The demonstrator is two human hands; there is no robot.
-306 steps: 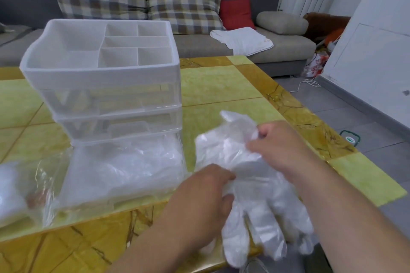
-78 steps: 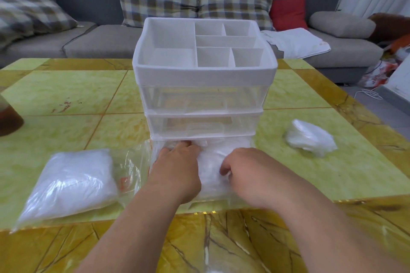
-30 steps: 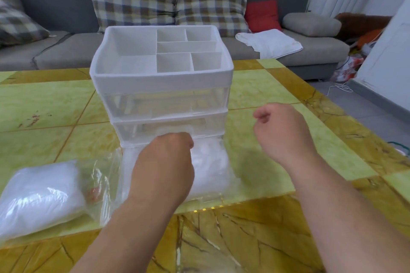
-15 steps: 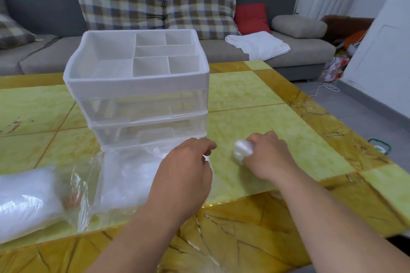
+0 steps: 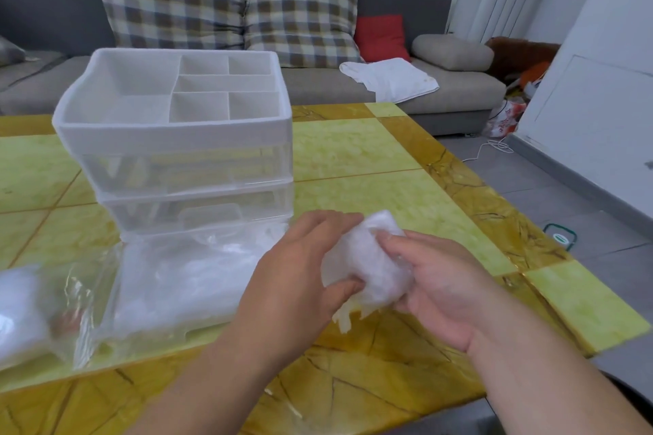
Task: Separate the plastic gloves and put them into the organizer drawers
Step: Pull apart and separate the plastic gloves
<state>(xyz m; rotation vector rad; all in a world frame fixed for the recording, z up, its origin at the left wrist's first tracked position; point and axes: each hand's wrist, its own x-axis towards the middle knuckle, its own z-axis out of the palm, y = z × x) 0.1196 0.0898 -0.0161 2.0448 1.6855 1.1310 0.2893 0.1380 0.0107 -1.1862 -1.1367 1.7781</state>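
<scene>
Yellow-green stone table (image 5: pixel 353 152) fills the view, with a grey sofa (image 5: pixel 456 88) behind it. Over its near edge both hands hold a crumpled wad of plastic gloves (image 5: pixel 371 265). The left hand (image 5: pixel 296 275) pinches it from the left, fingers over the top and thumb lower down. The right hand (image 5: pixel 441 286) cradles it from the right with fingers curled round it. The wad is clear of the table and a loose end hangs beneath it. Just left of the hands, the bottom drawer (image 5: pixel 183 275) is pulled out of the white organizer (image 5: pixel 176 131) and holds a layer of clear gloves; the two drawers above look closed. Further left lies a clear bag (image 5: pixel 21 307) packed with more gloves.

The step in hand looks like teasing one glove free. It would go best if one hand anchors the bulk while the other finds a cuff or the hanging end and peels slowly, since thin film clings and tends to drag neighbours along. Staying low over the table should keep any dropped gloves within reach.

Half a second ago the right hand alone gripped the wad down on the table while the left hovered by the drawer. Now the wad is raised and shared by both hands.
</scene>
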